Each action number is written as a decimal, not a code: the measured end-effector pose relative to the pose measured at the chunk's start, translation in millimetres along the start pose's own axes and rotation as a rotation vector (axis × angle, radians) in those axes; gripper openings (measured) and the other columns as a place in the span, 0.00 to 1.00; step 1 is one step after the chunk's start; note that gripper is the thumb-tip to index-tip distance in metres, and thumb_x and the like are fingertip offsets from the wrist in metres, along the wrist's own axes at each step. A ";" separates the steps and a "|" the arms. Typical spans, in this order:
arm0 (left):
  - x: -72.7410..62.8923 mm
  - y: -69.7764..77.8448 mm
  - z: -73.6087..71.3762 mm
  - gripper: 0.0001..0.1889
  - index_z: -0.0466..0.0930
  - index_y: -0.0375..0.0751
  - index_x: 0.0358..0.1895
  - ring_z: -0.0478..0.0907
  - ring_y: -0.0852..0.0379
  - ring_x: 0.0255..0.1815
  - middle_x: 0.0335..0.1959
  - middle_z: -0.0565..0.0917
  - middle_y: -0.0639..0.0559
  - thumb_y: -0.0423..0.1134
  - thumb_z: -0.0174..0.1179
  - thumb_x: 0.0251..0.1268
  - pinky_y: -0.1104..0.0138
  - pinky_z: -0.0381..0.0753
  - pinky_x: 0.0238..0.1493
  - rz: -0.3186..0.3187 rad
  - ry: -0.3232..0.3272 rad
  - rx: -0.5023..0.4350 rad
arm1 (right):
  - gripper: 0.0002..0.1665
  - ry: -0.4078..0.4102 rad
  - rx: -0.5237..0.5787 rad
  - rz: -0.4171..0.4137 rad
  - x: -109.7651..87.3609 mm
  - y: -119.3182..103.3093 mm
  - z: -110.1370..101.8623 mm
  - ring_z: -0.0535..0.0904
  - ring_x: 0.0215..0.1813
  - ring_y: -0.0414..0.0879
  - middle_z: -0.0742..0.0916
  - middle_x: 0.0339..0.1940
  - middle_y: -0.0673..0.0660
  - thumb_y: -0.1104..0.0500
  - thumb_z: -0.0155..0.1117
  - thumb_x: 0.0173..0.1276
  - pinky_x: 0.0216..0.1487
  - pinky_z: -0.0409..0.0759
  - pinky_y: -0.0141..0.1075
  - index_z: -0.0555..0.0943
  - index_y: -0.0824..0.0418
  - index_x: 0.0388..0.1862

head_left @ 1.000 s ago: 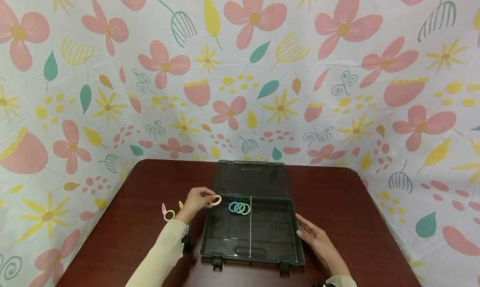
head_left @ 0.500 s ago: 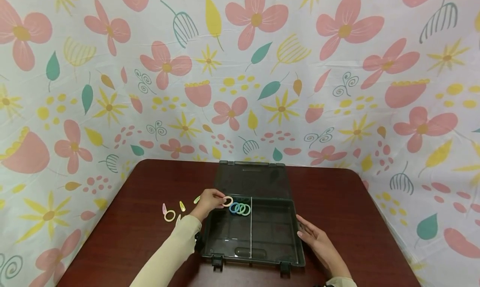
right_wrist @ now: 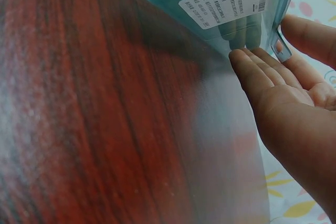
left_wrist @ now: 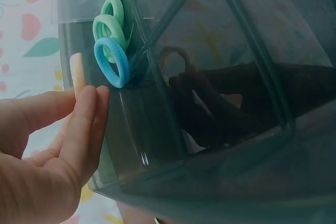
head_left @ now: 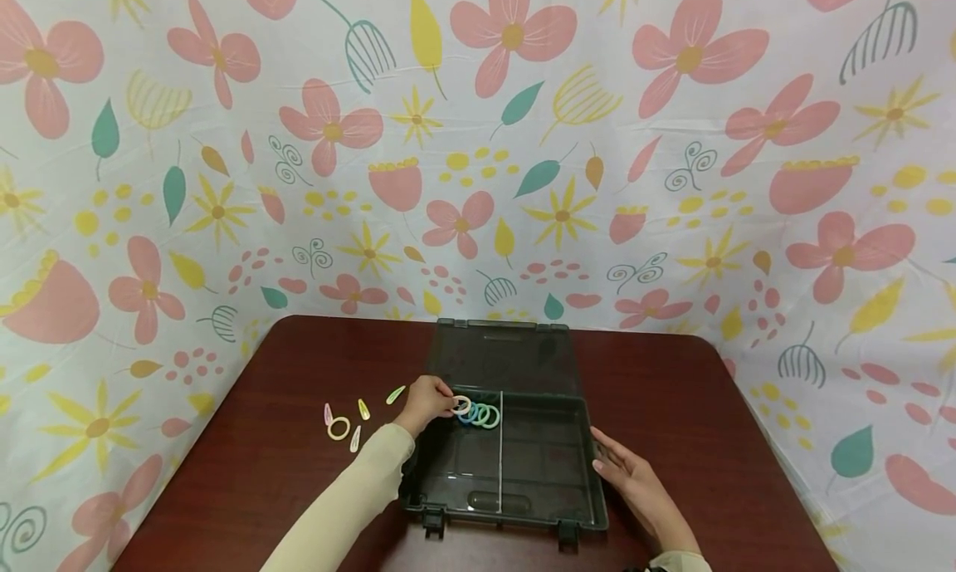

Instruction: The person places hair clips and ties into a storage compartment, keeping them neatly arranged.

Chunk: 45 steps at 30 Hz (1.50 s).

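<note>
Between thumb and fingertips, my left hand (head_left: 429,402) pinches a peach hair tie (head_left: 463,399) over the back left of a dark see-through plastic box (head_left: 548,447). Just beside that tie, a blue hair tie (left_wrist: 122,72) and two green hair ties (left_wrist: 116,7) lie overlapping in the box's left compartment. In the left wrist view the peach hair tie (left_wrist: 77,74) appears edge-on above the fingertips. My right hand (head_left: 631,481) rests against the box's right side. Its fingers (right_wrist: 262,69) lie fairly straight along the wall, near a white printed label (right_wrist: 226,2).
Left of the box, a cream hair tie (head_left: 338,428) lies among several snap hair clips, including a pink one (head_left: 328,414), a yellow one (head_left: 363,409) and a green one (head_left: 395,395). The box's open lid (head_left: 504,356) lies back on the table (head_left: 657,389). A white divider (head_left: 500,456) splits the box.
My left hand has carried the peach hair tie rightward from the box's left edge to the blue and green ties. Clips behind the arm have come into view. The right hand stays in place.
</note>
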<state>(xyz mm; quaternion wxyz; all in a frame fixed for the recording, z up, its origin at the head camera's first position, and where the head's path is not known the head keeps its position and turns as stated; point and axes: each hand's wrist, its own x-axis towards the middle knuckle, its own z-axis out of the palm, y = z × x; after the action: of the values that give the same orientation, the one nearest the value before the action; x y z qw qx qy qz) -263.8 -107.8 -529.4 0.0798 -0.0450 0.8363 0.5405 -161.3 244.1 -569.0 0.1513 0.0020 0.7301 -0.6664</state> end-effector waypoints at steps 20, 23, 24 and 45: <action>-2.3 -3.1 3.5 0.06 0.79 0.35 0.23 0.77 0.54 0.23 0.23 0.78 0.46 0.24 0.67 0.51 0.65 0.82 0.24 0.007 0.076 0.250 | 0.37 -0.006 -0.019 0.012 0.0 -2.0 -0.2 0.50 0.76 0.57 0.54 0.77 0.62 0.58 0.57 0.73 0.70 0.64 0.50 0.55 0.58 0.77; -1.5 -1.6 1.1 0.05 0.81 0.35 0.24 0.76 0.52 0.26 0.25 0.79 0.46 0.25 0.66 0.52 0.64 0.81 0.25 -0.009 0.073 0.265 | 0.37 -0.010 -0.021 0.017 -0.5 -3.2 -0.3 0.50 0.76 0.56 0.54 0.78 0.61 0.57 0.57 0.73 0.70 0.63 0.51 0.56 0.57 0.77; -1.3 -0.8 -0.1 0.04 0.81 0.35 0.26 0.76 0.52 0.27 0.27 0.79 0.46 0.25 0.66 0.53 0.64 0.81 0.26 -0.014 0.069 0.260 | 0.37 -0.013 -0.022 0.018 -0.5 -3.6 -0.4 0.50 0.76 0.56 0.54 0.78 0.61 0.57 0.57 0.73 0.71 0.62 0.51 0.55 0.57 0.77; -29.4 -13.2 -66.6 0.10 0.81 0.22 0.46 0.83 0.39 0.41 0.38 0.83 0.33 0.21 0.58 0.62 0.56 0.85 0.43 0.076 0.116 -0.176 | 0.37 -0.001 -0.010 0.025 -0.4 -2.6 -1.2 0.49 0.76 0.58 0.54 0.78 0.62 0.56 0.57 0.73 0.70 0.63 0.53 0.56 0.56 0.77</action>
<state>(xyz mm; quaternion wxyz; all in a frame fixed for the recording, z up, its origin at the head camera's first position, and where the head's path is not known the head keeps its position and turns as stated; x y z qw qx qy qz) -238.4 -174.3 -509.0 0.0064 -0.0511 0.7899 0.6111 -161.8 245.0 -566.3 0.1601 0.0100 0.7333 -0.6608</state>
